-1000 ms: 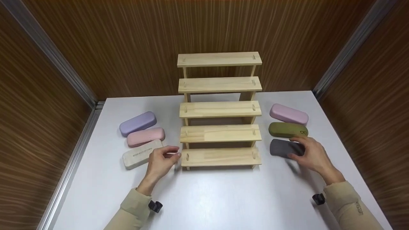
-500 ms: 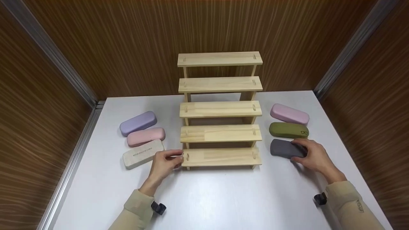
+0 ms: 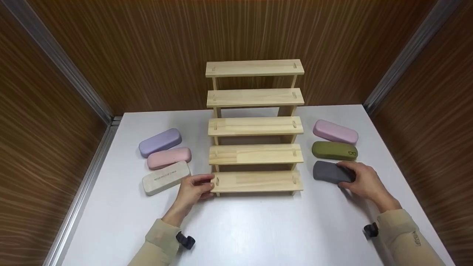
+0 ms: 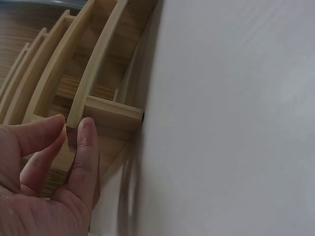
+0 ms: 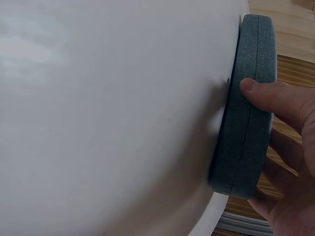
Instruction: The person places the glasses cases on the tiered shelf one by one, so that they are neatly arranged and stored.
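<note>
Grey fabric-looking case (image 3: 327, 171) is at the right side of the counter (image 3: 244, 229), just in front of the green case (image 3: 334, 150), and the right grip (image 3: 366, 183) has hold of its right-hand end. Close up, the thumb (image 5: 263, 94) is across the seam on one side with the other fingers round the back, so it's narrowed to the width of the case. Can't tell if the thing is flat down or a hair up.

Decent hold imo, but it's off-centre, so the free end could droop in the air. I'd shift toward the middle and go easy on the squeeze. Also I'd draw it clear of the green one before any twisting, or they'll probably knock.

Left grip (image 3: 190, 191) is pinching the left end of the lowest shelf (image 3: 258, 181) on the wooden stand (image 3: 255, 126), with the beige case (image 3: 164, 178) right beside it. Light pressure's plenty there; a tug could skew the whole stand, and a careless elbow-out move might nudge the beige one.
</note>
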A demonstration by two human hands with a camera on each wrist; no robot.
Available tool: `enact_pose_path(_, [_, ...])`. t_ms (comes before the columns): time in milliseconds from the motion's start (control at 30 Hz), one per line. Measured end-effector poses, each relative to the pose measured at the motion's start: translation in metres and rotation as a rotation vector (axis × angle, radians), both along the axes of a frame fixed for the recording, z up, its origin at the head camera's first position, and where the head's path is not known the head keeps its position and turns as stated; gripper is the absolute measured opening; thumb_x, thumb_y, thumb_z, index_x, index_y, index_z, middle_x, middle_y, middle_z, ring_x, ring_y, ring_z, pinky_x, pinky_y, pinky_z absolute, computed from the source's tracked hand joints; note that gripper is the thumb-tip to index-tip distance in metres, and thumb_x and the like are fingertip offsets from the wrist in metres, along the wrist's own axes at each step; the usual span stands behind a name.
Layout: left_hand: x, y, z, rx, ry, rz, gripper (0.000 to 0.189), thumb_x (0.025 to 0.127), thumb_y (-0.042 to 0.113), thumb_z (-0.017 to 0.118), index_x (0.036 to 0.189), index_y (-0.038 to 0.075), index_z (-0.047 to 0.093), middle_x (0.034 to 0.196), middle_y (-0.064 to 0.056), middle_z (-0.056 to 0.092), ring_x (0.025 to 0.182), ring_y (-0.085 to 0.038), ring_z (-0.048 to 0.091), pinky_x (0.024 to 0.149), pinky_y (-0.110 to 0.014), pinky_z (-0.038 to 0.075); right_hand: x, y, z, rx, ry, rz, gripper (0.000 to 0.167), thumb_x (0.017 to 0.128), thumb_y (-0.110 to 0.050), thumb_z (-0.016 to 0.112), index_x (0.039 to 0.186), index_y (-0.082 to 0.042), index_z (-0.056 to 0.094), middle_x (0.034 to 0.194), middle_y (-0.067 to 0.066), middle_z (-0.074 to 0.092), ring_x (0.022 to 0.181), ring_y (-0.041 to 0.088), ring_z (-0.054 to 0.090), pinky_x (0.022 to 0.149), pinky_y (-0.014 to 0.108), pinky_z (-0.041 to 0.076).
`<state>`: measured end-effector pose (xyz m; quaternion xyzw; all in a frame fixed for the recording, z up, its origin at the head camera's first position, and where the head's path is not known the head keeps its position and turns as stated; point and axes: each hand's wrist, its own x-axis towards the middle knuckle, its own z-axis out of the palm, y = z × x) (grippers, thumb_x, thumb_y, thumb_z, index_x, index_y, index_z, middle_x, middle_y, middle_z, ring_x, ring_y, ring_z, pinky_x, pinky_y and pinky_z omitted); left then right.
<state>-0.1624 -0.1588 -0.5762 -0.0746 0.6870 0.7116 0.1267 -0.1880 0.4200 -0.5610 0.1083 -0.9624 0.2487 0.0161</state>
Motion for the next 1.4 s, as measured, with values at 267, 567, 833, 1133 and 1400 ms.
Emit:
enact_pose_path(267, [-0.001, 0.0, -0.007, 0.057, -0.035, 0.001, 0.041, 0.1, -0.006, 0.075, 0.14, -0.008, 0.072, 0.115, -0.007, 0.076, 0.094, -0.012, 0.076, 0.082, -0.026, 0.071, 0.001, 0.001, 0.0, 0.02, 0.011, 0.001, 0.066, 0.082, -0.004, 0.095, 0.144, -0.004, 0.072, 0.139, 0.028, 0.076, 0.126, 0.051, 0.071, 0.106, 0.066, 0.055])
enact_pose_path(567, [-0.002, 0.0, -0.008, 0.063, -0.02, -0.024, 0.042, 0.1, -0.004, 0.075, 0.142, -0.01, 0.07, 0.119, -0.01, 0.078, 0.097, -0.012, 0.076, 0.085, -0.028, 0.071, 0.003, 0.002, 0.002, 0.025, 0.018, 0.007, 0.06, 0.083, -0.006, 0.094, 0.14, -0.004, 0.075, 0.136, 0.027, 0.078, 0.124, 0.051, 0.072, 0.106, 0.068, 0.056])
enact_pose_path(833, [-0.004, 0.0, -0.009, 0.061, -0.004, -0.023, 0.041, 0.099, -0.005, 0.075, 0.139, -0.012, 0.07, 0.114, -0.006, 0.077, 0.098, -0.012, 0.073, 0.084, -0.027, 0.071, 0.002, 0.0, 0.004, 0.038, 0.0, 0.012, 0.06, 0.084, -0.008, 0.095, 0.14, -0.006, 0.075, 0.135, 0.027, 0.078, 0.123, 0.049, 0.072, 0.105, 0.067, 0.056])
enact_pose_path(1133, [-0.003, 0.001, -0.009, 0.048, 0.007, -0.006, 0.039, 0.098, -0.007, 0.075, 0.136, -0.011, 0.072, 0.118, -0.012, 0.079, 0.098, -0.012, 0.075, 0.084, -0.025, 0.07, 0.001, -0.001, 0.011, 0.053, 0.094, 0.048, 0.058, 0.079, -0.005, 0.099, 0.133, -0.008, 0.079, 0.124, 0.021, 0.082, 0.113, 0.043, 0.077, 0.095, 0.054, 0.06])
enact_pose_path(1400, [-0.004, 0.002, -0.008, 0.047, 0.009, 0.002, 0.039, 0.097, -0.009, 0.075, 0.136, -0.012, 0.072, 0.12, -0.013, 0.079, 0.099, -0.015, 0.077, 0.083, -0.026, 0.07, 0.002, -0.004, 0.023, 0.013, 0.18, 0.066, 0.057, 0.073, -0.009, 0.104, 0.127, -0.011, 0.083, 0.121, 0.018, 0.084, 0.11, 0.038, 0.076, 0.092, 0.027, 0.056])
